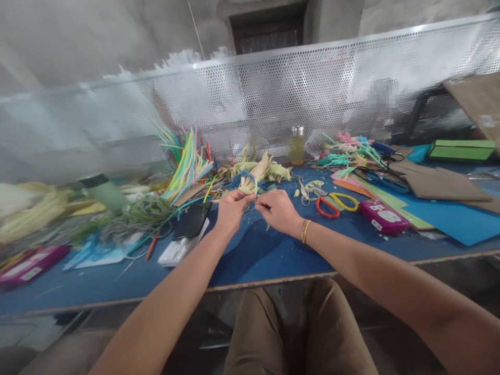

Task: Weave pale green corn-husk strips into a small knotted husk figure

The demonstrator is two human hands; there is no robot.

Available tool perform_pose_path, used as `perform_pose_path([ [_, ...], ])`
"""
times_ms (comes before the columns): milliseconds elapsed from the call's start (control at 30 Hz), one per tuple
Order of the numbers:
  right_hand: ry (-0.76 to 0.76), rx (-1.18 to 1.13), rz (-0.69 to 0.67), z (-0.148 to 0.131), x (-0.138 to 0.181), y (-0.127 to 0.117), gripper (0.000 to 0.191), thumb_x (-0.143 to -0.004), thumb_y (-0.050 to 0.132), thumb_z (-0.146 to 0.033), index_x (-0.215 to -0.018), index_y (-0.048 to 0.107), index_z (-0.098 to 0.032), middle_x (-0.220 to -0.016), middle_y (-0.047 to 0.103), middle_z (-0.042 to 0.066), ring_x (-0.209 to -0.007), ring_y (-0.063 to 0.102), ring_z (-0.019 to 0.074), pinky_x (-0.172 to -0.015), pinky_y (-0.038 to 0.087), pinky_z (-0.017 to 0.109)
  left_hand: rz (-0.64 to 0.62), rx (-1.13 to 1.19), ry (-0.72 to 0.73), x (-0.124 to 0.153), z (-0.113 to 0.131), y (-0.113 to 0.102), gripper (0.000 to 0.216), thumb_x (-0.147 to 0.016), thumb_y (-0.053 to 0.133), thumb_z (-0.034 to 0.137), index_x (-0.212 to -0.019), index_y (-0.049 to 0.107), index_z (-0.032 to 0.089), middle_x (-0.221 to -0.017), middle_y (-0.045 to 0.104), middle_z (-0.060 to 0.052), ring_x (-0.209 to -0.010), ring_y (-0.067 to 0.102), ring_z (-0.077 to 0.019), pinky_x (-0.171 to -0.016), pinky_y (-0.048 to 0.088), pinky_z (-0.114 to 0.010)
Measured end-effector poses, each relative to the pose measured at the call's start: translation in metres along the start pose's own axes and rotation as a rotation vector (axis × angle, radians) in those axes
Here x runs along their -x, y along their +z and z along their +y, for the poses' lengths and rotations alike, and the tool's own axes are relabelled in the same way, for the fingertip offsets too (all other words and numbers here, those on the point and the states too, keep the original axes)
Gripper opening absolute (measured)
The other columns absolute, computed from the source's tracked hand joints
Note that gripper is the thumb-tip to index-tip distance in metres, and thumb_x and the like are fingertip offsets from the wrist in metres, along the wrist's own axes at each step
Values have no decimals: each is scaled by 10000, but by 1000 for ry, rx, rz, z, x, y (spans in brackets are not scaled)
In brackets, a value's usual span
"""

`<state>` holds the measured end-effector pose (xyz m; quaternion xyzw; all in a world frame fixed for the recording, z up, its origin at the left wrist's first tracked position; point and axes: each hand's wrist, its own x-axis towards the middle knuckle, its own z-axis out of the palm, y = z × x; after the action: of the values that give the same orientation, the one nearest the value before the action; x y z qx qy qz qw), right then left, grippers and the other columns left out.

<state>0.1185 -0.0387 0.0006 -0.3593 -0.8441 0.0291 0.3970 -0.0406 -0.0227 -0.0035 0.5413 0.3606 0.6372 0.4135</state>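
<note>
My left hand (231,208) and my right hand (278,210) are close together above the blue table (258,255), both pinched on a thin strand or wire that runs between them. The strand is too small and blurred to name. Just beyond the fingers lies a heap of pale corn husks (255,174) with a blue fuzzy strand through it. A gold bangle (305,230) is on my right wrist.
Coloured sticks (185,159) fan up at left. Red scissors (327,207) and yellow scissors (344,200) lie right of my hands, then a pink case (383,216). A black phone (192,221) rests on a white box. A perforated metal screen (273,99) backs the table. A jar (297,145) stands there.
</note>
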Motion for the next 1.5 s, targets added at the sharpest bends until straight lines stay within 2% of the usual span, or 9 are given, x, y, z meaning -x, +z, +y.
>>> perform_pose_path([
  [233,45,27,3,3,-1,-3,205,-888,560,-260,-710,630,-186,-668,629,7,-665,527,139,-701,318,269,-19,33,-63,-3,-4,-4,248,-589,843,331,-691,678,176,-666,655,12,-624,572,-122,-638,447,-255],
  [467,75,42,79,10,-2,-6,193,-889,574,-275,-732,645,-187,-688,656,4,-653,539,134,-697,326,266,-68,158,-123,-5,-4,-9,247,-680,801,384,-817,722,194,-818,714,-25,-784,640,-157,-727,480,-268],
  [600,81,45,71,10,-2,-5,197,-889,575,-288,-739,656,-190,-696,665,8,-658,542,137,-700,326,272,-114,41,-136,-2,1,-9,226,-664,813,348,-813,720,206,-789,702,-12,-703,611,-143,-627,445,-254],
  [733,82,46,80,9,-2,-5,201,-889,573,-292,-739,664,-195,-702,672,8,-664,546,138,-706,330,275,-142,-37,-143,2,6,-5,248,-629,834,320,-812,713,204,-771,696,-7,-679,589,-134,-618,420,-251],
  [1033,136,-54,64,0,1,-7,123,-869,614,-307,-871,649,-189,-739,693,9,-663,590,136,-705,382,275,-108,14,-112,1,4,-5,243,-642,813,332,-737,639,191,-685,642,17,-597,547,-106,-583,412,-237],
  [1133,175,-37,154,1,0,-10,230,-843,658,-405,-912,662,-186,-840,710,47,-791,616,174,-754,407,300,-77,-76,-61,1,4,-6,250,-632,819,313,-739,633,187,-687,658,11,-616,571,-116,-600,423,-241],
  [1233,187,-16,171,8,-2,-9,211,-810,703,-404,-869,698,-202,-898,713,58,-918,600,211,-846,402,341,-77,-205,-29,4,7,-5,251,-641,813,314,-732,615,187,-667,676,-2,-625,595,-141,-607,432,-257],
  [1367,248,-109,107,18,-5,-3,142,-834,676,-350,-808,719,-218,-840,719,28,-854,601,187,-820,411,331,-121,-323,2,6,11,-4,249,-642,812,308,-733,613,190,-634,684,-13,-604,603,-162,-605,428,-275],
  [1500,263,-140,143,21,-5,-2,117,-824,677,-318,-776,716,-218,-826,723,21,-848,600,185,-823,415,330,-125,-374,62,8,16,-2,213,-634,813,263,-714,628,195,-612,679,-5,-568,576,-152,-583,405,-270],
])
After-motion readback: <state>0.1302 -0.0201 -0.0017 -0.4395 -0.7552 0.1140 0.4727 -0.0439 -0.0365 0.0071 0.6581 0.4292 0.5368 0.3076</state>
